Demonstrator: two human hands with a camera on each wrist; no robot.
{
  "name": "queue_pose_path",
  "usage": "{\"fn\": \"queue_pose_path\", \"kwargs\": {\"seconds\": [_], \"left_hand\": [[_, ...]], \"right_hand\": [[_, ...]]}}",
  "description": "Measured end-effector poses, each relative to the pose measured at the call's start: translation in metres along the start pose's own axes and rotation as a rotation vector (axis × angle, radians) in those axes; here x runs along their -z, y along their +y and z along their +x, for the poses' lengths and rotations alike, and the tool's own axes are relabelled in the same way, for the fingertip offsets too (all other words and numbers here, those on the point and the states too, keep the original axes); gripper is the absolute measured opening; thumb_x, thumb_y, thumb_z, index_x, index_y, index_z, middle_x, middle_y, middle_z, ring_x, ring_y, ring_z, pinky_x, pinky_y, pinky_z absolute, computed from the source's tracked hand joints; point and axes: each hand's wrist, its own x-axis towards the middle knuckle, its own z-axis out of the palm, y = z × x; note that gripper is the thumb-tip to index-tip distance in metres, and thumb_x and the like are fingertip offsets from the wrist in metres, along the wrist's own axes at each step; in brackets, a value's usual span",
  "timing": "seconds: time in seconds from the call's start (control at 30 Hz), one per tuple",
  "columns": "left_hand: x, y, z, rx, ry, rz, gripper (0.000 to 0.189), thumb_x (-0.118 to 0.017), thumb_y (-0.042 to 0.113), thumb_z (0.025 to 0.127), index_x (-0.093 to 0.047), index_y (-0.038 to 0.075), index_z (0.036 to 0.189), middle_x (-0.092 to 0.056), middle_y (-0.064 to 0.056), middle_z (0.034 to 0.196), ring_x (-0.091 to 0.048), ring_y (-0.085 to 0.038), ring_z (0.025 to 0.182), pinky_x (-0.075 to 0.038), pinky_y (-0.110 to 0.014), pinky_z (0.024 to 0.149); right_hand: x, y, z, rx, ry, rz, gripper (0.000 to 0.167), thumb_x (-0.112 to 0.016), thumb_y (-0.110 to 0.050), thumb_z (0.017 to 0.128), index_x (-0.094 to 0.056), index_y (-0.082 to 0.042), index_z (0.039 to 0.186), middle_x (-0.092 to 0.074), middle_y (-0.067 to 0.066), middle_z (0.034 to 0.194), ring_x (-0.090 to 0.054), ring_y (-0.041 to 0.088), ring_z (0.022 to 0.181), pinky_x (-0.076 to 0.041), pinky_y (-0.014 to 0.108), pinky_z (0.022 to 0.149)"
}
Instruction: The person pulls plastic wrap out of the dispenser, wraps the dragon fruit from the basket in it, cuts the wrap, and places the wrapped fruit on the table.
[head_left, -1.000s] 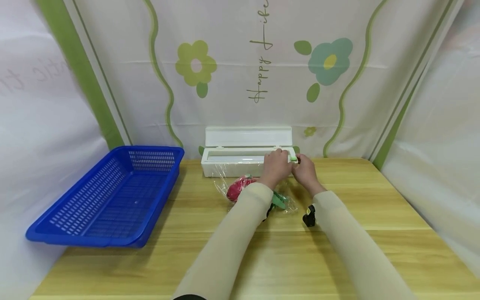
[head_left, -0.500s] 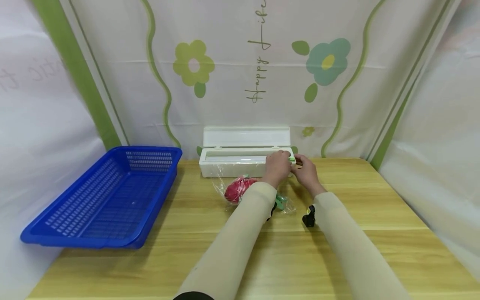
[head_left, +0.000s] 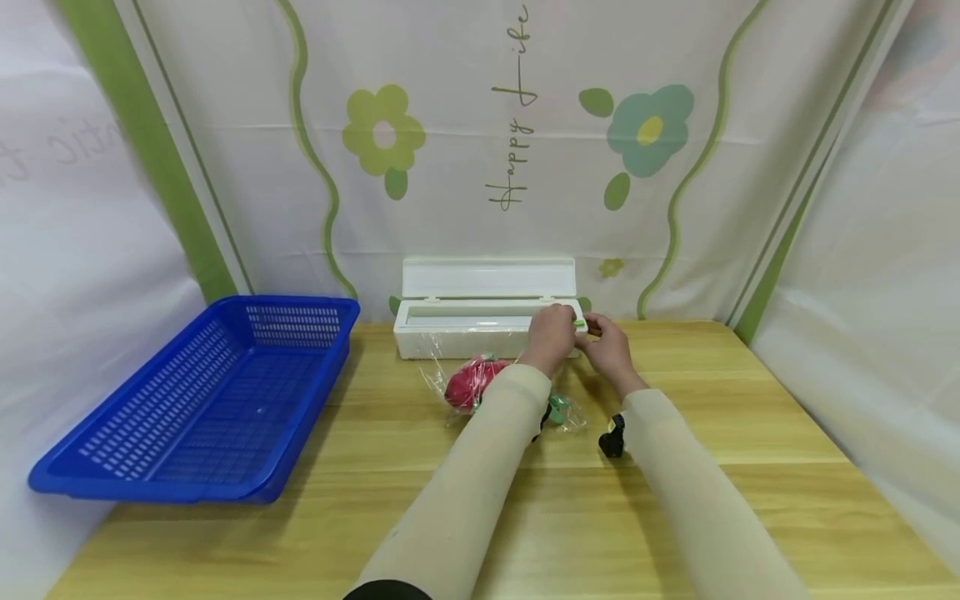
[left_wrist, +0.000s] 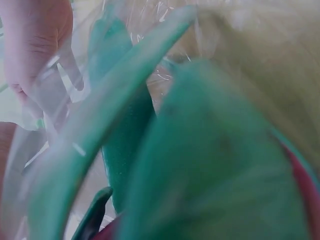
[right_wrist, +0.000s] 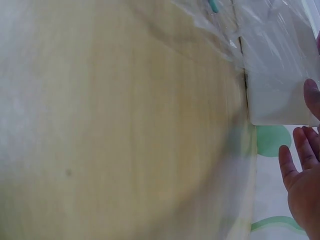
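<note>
A white cling film dispenser (head_left: 468,340) stands at the back of the table with its lid raised. My left hand (head_left: 550,340) is over its right end, fingers curled at the small green slide cutter (head_left: 578,323). My right hand (head_left: 609,350) holds the dispenser's right end; in the right wrist view its thumb (right_wrist: 312,95) lies on the box and its fingers bend round the end. Clear film hangs from the box over a red object (head_left: 471,383) with green leaves (left_wrist: 215,150), which lies under my left forearm. The fingertips are partly hidden.
A blue perforated plastic basket (head_left: 273,479) sits on the left of the wooden table (head_left: 360,508). Printed cloth walls (head_left: 465,167) enclose the table at the back and both sides. Small black wrist cameras (head_left: 612,437) sit under the sleeves.
The whole scene shifts slightly left and down as the head view moves. My left hand sits a little closer to the dispenser's right end; my right hand stays there.
</note>
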Motion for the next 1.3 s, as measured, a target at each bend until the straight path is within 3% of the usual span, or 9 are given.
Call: {"fn": "queue_pose_path", "kwargs": {"seconds": [0.17, 0.3, 0.47, 0.93, 1.3], "left_hand": [[-0.003, 0.0, 0.001, -0.025, 0.025, 0.031, 0.018, -0.065, 0.017, 0.094, -0.071, 0.013, 0.11, -0.066, -0.003, 0.105, -0.062, -0.02, 0.095, -0.051, -0.03, 0.08], [-0.005, 0.001, 0.001, -0.021, 0.035, 0.118, 0.02, -0.065, 0.019, 0.093, -0.068, 0.013, 0.111, -0.063, -0.004, 0.105, -0.059, -0.02, 0.095, -0.051, -0.032, 0.079], [-0.003, 0.004, -0.002, -0.001, 0.024, 0.246, 0.029, -0.065, 0.028, 0.093, -0.064, 0.015, 0.119, -0.06, -0.004, 0.109, -0.057, -0.02, 0.1, -0.05, -0.033, 0.081], [-0.012, 0.002, 0.002, -0.047, -0.017, 0.403, 0.034, -0.062, 0.031, 0.095, -0.055, 0.014, 0.124, -0.054, -0.004, 0.11, -0.052, -0.019, 0.1, -0.046, -0.031, 0.081], [-0.007, 0.004, 0.001, -0.03, -0.085, 0.421, 0.035, -0.058, 0.031, 0.098, -0.052, 0.016, 0.129, -0.052, -0.003, 0.116, -0.05, -0.018, 0.105, -0.045, -0.031, 0.086]], "right_hand": [[-0.001, 0.001, -0.001, -0.002, 0.006, 0.008, 0.048, -0.07, -0.007, 0.089, -0.053, 0.002, 0.132, -0.055, 0.022, 0.129, -0.051, 0.036, 0.12, -0.045, 0.046, 0.097], [-0.001, 0.001, 0.0, 0.001, 0.003, 0.007, 0.048, -0.068, -0.006, 0.09, -0.051, 0.004, 0.134, -0.054, 0.024, 0.13, -0.05, 0.037, 0.121, -0.045, 0.046, 0.097], [-0.002, 0.0, 0.0, 0.0, 0.003, 0.005, 0.048, -0.068, -0.006, 0.09, -0.051, 0.003, 0.134, -0.054, 0.023, 0.131, -0.05, 0.037, 0.122, -0.045, 0.046, 0.098], [-0.001, -0.002, -0.001, 0.022, -0.006, -0.046, 0.048, -0.065, -0.007, 0.092, -0.048, 0.004, 0.136, -0.051, 0.024, 0.134, -0.049, 0.037, 0.122, -0.041, 0.048, 0.101], [-0.003, 0.0, -0.002, 0.022, -0.003, -0.056, 0.048, -0.065, -0.007, 0.093, -0.047, 0.005, 0.136, -0.051, 0.024, 0.135, -0.048, 0.037, 0.122, -0.041, 0.049, 0.101]]}}
